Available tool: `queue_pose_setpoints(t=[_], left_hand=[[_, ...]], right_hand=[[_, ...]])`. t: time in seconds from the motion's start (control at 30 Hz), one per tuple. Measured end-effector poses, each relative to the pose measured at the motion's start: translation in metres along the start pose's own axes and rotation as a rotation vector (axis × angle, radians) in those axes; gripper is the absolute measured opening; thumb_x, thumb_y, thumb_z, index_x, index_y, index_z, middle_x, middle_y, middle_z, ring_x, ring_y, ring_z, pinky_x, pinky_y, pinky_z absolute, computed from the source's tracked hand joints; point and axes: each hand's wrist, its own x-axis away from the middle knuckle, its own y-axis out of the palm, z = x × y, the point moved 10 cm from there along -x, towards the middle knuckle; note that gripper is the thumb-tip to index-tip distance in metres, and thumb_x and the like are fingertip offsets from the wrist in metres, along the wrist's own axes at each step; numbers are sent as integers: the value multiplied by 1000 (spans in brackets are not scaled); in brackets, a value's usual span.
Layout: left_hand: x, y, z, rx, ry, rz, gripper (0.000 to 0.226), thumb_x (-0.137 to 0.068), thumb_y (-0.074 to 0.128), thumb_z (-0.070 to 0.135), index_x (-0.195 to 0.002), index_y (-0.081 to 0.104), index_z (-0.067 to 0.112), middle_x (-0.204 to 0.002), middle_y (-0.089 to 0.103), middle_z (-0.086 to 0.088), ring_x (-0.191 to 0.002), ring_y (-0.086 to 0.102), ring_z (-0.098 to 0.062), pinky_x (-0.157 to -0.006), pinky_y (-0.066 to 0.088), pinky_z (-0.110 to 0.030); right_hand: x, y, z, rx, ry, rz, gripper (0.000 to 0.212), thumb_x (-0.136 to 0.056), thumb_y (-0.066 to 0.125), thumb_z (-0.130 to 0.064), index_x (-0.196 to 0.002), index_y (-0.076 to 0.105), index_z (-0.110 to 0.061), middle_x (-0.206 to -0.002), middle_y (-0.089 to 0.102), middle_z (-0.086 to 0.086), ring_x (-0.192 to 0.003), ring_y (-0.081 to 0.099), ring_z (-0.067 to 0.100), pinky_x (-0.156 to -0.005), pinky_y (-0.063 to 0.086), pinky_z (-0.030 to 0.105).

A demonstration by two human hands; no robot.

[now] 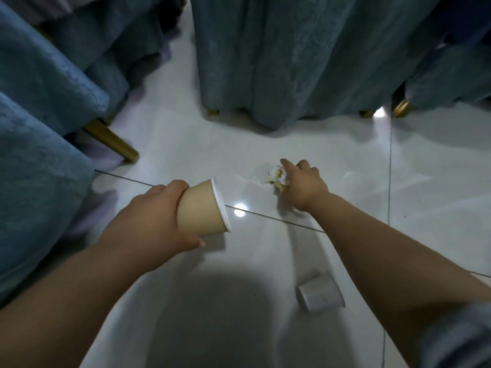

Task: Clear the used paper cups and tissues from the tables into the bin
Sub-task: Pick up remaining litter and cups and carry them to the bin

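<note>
The white tiled floor (438,181) fills most of the view. A long blue cloth (292,62) hangs down to it at the far side. At the left are blue chair covers (39,128) with a golden leg (114,140) under them. The left hand (148,224) holds a tan paper cup (202,208) above the floor, tipped on its side with the white rim to the right. At the near right a pale cup (320,294) lies on its side on the floor. The right hand (305,184) reaches farther out, and its fingers close on a crumpled tissue (276,176) that is down at the floor.
</note>
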Motion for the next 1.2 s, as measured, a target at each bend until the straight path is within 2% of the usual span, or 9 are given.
queue_pose_setpoints(t=[0.1, 0.23, 0.33, 0.47, 0.63, 0.73, 0.83, 1.03, 1.2], left_hand=[[4, 4, -5, -24, -23, -8, 66, -51, 83, 47, -107, 50, 33, -98, 58, 6, -85, 59, -17, -77, 52, -41], [10, 13, 11, -92, 27, -41, 70, -51, 82, 53, -110, 46, 37, -102, 57, 8, -88, 58, -16, -79, 52, -40], [12, 17, 32, -149, 85, -41, 72, -53, 82, 54, -111, 44, 36, -103, 56, 7, -87, 57, -17, -76, 51, -37], [18, 28, 59, -125, 158, -46, 74, -54, 83, 51, -114, 44, 34, -105, 55, 6, -87, 57, -17, -74, 51, -36], [29, 66, 93, -197, 276, -142, 76, -59, 77, 56, -120, 39, 34, -112, 52, 6, -96, 54, -19, -79, 49, -37], [28, 88, 100, -233, 304, -172, 76, -59, 75, 57, -122, 39, 33, -114, 52, 5, -98, 53, -21, -80, 48, -36], [27, 110, 103, -269, 311, -205, 75, -61, 75, 57, -121, 40, 30, -112, 52, 2, -98, 54, -24, -81, 48, -37], [28, 139, 116, -331, 337, -218, 71, -65, 72, 56, -121, 39, 28, -112, 49, 2, -98, 52, -24, -76, 41, -33], [28, 139, 114, -342, 309, -199, 68, -65, 72, 56, -118, 39, 28, -110, 49, 2, -96, 51, -24, -72, 36, -32]], right_hand=[[0, 21, 3, 72, 9, -19, 69, -85, 60, -38, -143, 23, -39, -134, 29, 10, -119, 34, 34, -94, 40, 44], [10, 25, -1, 114, -87, 22, 48, -85, 60, -45, -129, 44, -36, -127, 33, 9, -115, 37, 34, -91, 40, 44], [25, 32, 9, 144, -103, -58, 41, -85, 60, -45, -124, 52, -32, -123, 36, 7, -110, 42, 33, -88, 44, 42], [54, 22, 39, 51, -74, -81, 37, -83, 62, -45, -115, 57, -27, -116, 45, 2, -106, 50, 32, -79, 40, 33], [108, 14, 79, -76, -54, -55, 10, -84, 61, -31, -91, 55, -26, -94, 50, -3, -92, 54, 25, -71, 37, 29], [141, 21, 104, -179, 13, -75, 7, -82, 64, -27, -88, 60, -24, -89, 56, -1, -83, 56, 22, -67, 39, 28], [165, 31, 126, -278, 101, -72, 6, -76, 64, -28, -77, 60, -24, -73, 61, -3, -74, 63, 23, -67, 51, 31], [190, 60, 130, -502, 202, -210, 33, -69, 78, -43, -85, 65, -17, -78, 70, 7, -65, 67, 23, -68, 55, 39], [188, 71, 113, -541, 163, -219, 7, -80, 72, -20, -80, 66, -16, -77, 65, 7, -70, 64, 24, -72, 57, 41]])
